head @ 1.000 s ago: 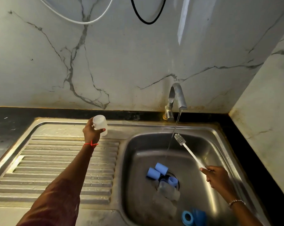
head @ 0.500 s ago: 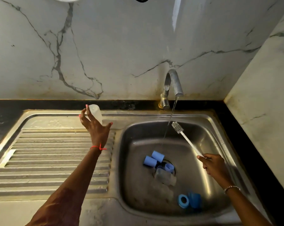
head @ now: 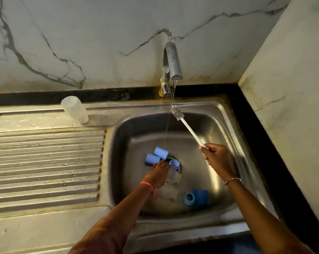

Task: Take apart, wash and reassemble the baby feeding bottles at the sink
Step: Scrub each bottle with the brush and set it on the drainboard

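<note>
Bottle parts: blue caps (head: pixel 156 155) and blue collars (head: pixel 189 197) lie in the basin of the steel sink (head: pixel 226 114), with a clear bottle body (head: pixel 173 177) by the drain.
Ledge: an upright bottle (head: pixel 74 110) stands behind the drainboard, well apart from both hands.
Left hand (head: pixel 157 174): reaches among the parts at the drain; blur hides whether it grips anything.
Right hand (head: pixel 219 158): grips the white brush (head: pixel 187 126) by its handle, bristles at the tap (head: pixel 171 61) stream.

Dim, warm light; glare streaks the right wall of the sink (head: pixel 215 180) — the left hand (head: pixel 157 174) is motion-blurred, and wide-angle distortion bends the edges.
</note>
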